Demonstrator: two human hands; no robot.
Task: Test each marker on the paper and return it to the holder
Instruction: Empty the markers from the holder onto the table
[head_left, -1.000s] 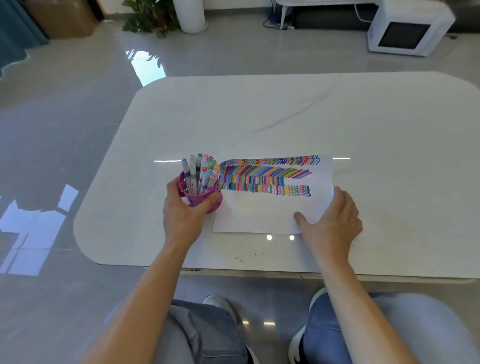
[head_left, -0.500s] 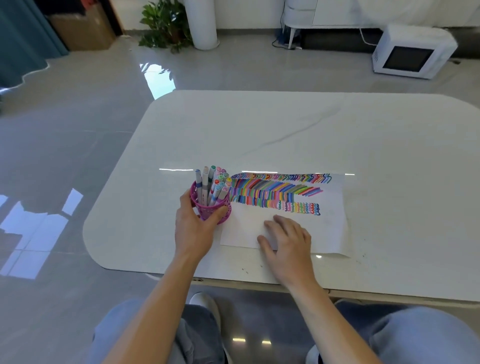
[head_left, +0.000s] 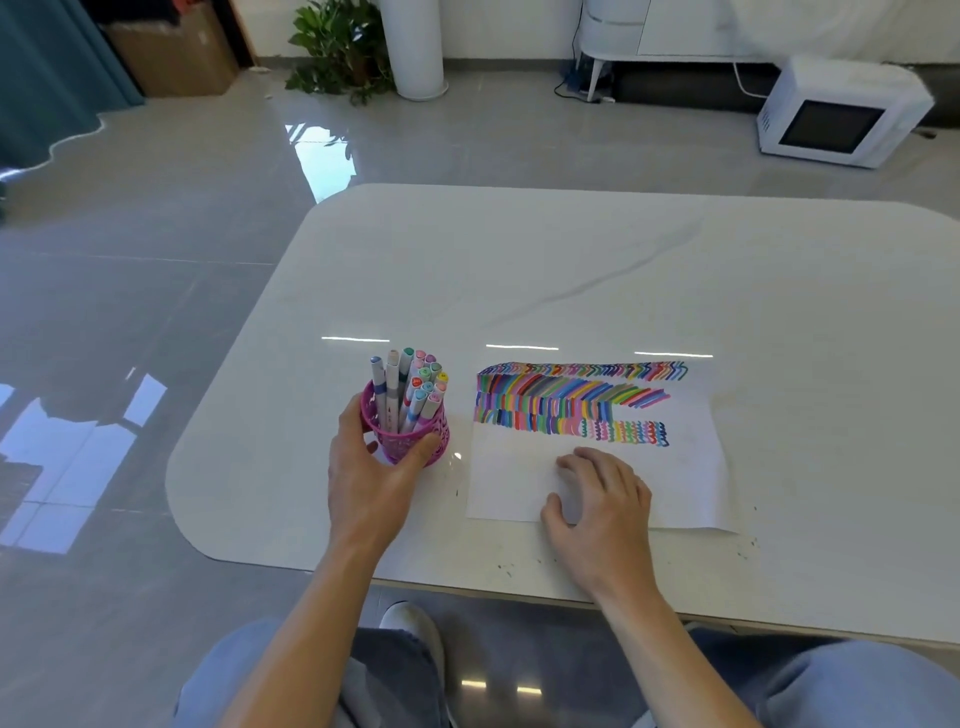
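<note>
Left hand (head_left: 369, 483) wraps pink mesh holder (head_left: 413, 447), pale capped markers (head_left: 410, 389) standing near-upright, caps up; right hand (head_left: 602, 504), fingers relaxed, presses colour-streaked white paper (head_left: 691, 467).

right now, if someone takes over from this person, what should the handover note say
Left hand grips the pink holder, markers standing inside.
Right hand rests on the paper, holding nothing.
The holder stands left of the paper on the table.
Done: rows of colour strokes fill the paper's upper part.
To do: no marker is out; which remain untested cannot be told.

Pink holder (head_left: 410, 441), rainbow-striped paper (head_left: 675, 467)
</note>
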